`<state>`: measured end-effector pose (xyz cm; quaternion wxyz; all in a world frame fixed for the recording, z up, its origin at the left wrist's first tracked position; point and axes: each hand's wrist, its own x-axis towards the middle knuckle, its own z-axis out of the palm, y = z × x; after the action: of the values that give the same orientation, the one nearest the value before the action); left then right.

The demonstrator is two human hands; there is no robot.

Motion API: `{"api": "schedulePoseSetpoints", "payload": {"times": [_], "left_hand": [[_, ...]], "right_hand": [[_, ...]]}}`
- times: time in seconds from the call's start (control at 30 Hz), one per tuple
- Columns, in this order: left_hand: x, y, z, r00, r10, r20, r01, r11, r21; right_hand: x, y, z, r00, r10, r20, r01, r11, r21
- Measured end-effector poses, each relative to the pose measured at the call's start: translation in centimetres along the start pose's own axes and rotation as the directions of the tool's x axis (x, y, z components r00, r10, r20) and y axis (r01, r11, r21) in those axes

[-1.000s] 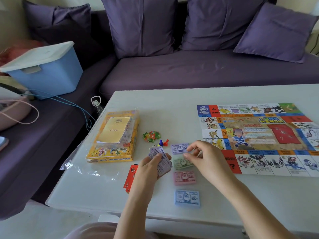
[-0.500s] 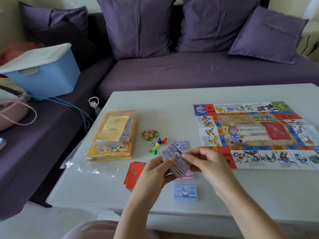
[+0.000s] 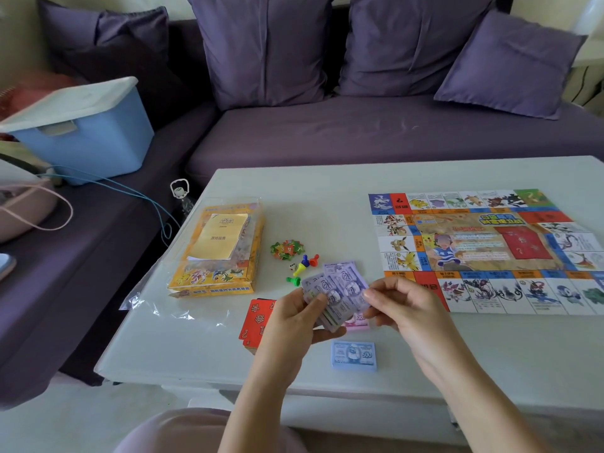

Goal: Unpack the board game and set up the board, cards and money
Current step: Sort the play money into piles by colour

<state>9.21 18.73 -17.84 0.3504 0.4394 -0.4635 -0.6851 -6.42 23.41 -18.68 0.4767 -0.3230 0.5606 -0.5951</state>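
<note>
The purple notes [image 3: 341,287] have pale numbers on them, the blue notes [image 3: 354,355] show "500", and the pink notes [image 3: 358,322] are a soft pink. The cards [image 3: 257,322] are red with light squiggly writing, the box [image 3: 214,276] is yellow and orange with cartoon animals, and there is a blue pawn [image 3: 305,260], a red pawn [image 3: 314,259], a yellow pawn [image 3: 298,269] and a green pawn [image 3: 293,281]. The board [image 3: 483,253] has a sandy brown middle with a red patch, with white, blue, red, orange and green squares round it.

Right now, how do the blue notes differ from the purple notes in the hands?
The blue notes lie on the table, untouched; the purple notes are gripped by the left hand and pinched by the right hand. The blue notes are squarely stacked; the purple notes are fanned. Both are play money.
</note>
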Motion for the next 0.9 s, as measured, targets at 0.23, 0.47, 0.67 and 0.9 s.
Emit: {"api": "schedulePoseSetpoints", "payload": {"times": [0.23,0.47,0.67,0.9], "left_hand": [[-0.08,0.06,0.23,0.998,0.056,-0.033,-0.058,0.997,-0.055],[-0.21,-0.04,0.39,0.997,0.071,0.003,-0.071,0.994,-0.079],[-0.05,-0.35,0.65,0.994,0.108,-0.020,-0.109,0.994,-0.033],[0.04,-0.49,0.77,0.988,0.134,-0.073,-0.133,0.991,0.017]], "right_hand": [[-0.29,-0.03,0.21,0.997,0.064,0.031,-0.068,0.987,0.147],[-0.48,0.10,0.36,0.996,0.089,0.027,-0.091,0.990,0.103],[-0.76,0.54,0.65,0.999,0.038,-0.017,-0.038,0.998,-0.041],[-0.72,0.83,0.59,0.997,0.073,0.016,-0.072,0.996,-0.058]]}}
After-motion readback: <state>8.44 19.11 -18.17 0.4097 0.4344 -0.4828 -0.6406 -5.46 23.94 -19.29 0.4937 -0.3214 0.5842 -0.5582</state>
